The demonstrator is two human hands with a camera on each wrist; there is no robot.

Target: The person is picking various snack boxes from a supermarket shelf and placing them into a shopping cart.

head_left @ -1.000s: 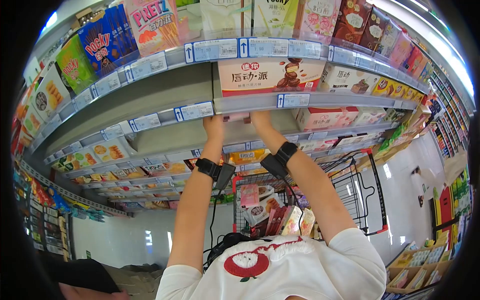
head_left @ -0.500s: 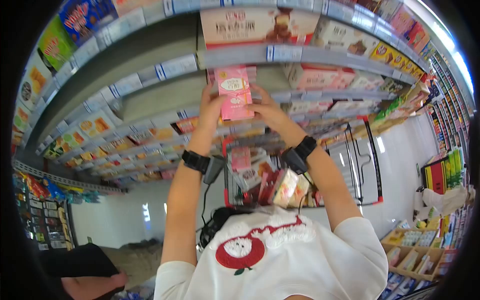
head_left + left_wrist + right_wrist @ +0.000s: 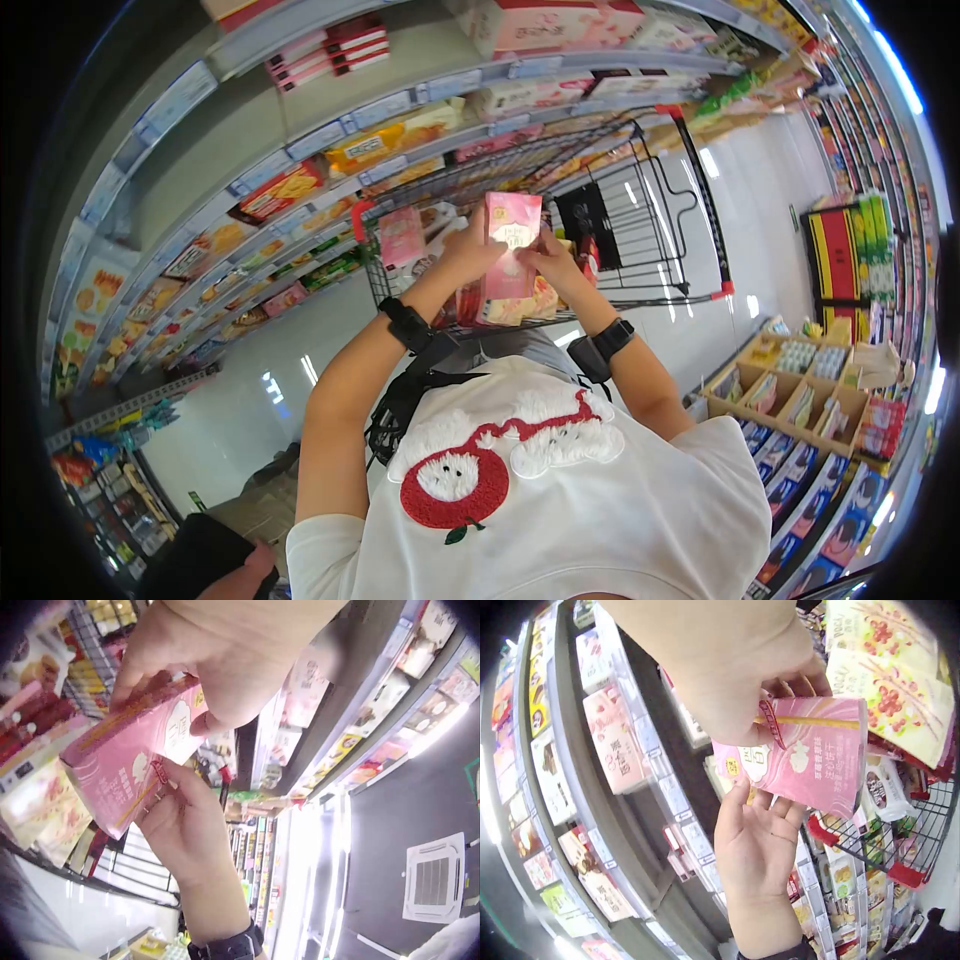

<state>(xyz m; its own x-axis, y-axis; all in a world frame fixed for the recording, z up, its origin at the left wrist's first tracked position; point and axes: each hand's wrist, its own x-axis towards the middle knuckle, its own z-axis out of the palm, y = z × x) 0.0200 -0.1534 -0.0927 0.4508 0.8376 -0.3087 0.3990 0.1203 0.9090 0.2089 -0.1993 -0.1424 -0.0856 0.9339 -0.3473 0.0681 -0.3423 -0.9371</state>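
A pink snack box (image 3: pixel 513 282) with a white label stands tilted between both hands, over the shopping cart (image 3: pixel 668 112). My left hand (image 3: pixel 468 256) grips one long side, its thumb across the front. On the opposite side my right hand (image 3: pixel 554 264) pinches the box with thumb and fingers. In the left wrist view, the box (image 3: pixel 112 776) has the left hand (image 3: pixel 217 656) over its upper end and the right hand (image 3: pixel 184 821) below. The right wrist view shows a small red tag and a yellow stripe on the box (image 3: pixel 821 754).
Below the held box, the cart carries another pink box (image 3: pixel 402 232) and cream-coloured boxes with red berry pictures (image 3: pixel 892 709). Tiered shelves (image 3: pixel 400 40) of packaged snacks run along the left and front. A wooden bin display (image 3: pixel 800 385) stands at the right.
Both hands were inside the shelf, then came out holding the pink box. They have since carried it down and right to the cart, while the head view has turned right.
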